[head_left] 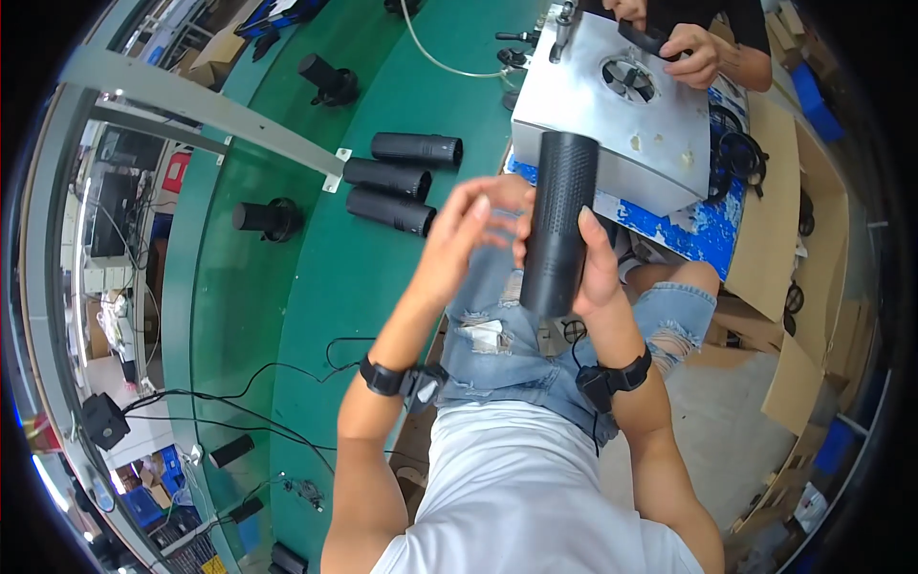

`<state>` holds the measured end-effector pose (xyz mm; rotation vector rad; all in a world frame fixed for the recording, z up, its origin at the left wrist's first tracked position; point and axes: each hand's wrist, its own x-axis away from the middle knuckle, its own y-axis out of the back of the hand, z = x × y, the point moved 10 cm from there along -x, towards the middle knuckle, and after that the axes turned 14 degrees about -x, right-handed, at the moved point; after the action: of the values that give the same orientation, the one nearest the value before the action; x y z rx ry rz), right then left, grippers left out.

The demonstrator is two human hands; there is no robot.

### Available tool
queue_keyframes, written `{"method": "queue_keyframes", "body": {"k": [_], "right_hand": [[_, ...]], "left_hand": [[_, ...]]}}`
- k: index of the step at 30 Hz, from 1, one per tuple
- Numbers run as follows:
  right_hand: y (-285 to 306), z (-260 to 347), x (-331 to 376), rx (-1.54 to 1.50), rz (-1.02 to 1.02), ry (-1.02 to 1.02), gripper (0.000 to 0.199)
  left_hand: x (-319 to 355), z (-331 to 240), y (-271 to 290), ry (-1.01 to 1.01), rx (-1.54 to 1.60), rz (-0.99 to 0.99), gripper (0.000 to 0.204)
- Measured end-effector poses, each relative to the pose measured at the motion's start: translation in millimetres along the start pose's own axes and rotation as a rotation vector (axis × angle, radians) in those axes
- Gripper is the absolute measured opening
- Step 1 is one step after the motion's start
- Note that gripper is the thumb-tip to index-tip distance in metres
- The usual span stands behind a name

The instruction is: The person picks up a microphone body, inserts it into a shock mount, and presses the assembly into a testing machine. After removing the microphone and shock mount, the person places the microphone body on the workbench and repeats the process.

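A black textured cylinder, with a dotted pattern along its side, is held nearly upright in front of me. My right hand grips it, the thumb along its right side and the fingers passing behind. My left hand is beside its left side with the fingers spread; whether a fingertip touches it I cannot tell. Three similar black cylinders lie side by side on the green table to the left.
Across from me a co-worker's hands hold a black ring-like part over a metal box with a round opening. Black rings lie right of it, near an open cardboard carton. Cables cross the table at lower left.
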<state>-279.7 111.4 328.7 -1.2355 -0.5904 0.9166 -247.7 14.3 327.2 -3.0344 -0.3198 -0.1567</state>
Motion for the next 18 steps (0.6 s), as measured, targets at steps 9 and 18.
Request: {"method": "queue_keyframes", "body": {"k": [9,18], "right_hand": [[14,42,18,0.31,-0.187,0.28,0.065],[53,75,78,0.436,-0.208,0.246,0.066]], "left_hand": [[34,37,-61,0.088,0.081,0.175,0.059],[14,73,-46,0.068,-0.119,0.151,0.05]]}}
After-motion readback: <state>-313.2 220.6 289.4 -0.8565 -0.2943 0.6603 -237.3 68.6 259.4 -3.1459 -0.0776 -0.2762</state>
